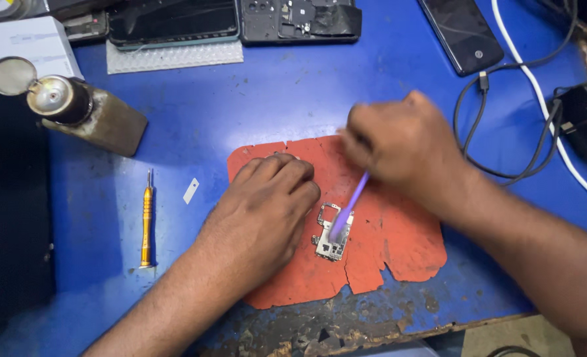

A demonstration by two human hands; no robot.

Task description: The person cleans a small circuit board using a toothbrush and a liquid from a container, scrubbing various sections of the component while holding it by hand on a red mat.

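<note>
White box point(29, 41) top left; dark phone screens point(172, 21).

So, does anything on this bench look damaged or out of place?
Yes. The orange mat under the circuit board is torn and ragged at its edges, and the blue table has paint worn off along the front edge. Nothing looks spilled.

Blue worktable point(273, 99), paint worn at front edge; pale floor point(505, 337) below
</note>
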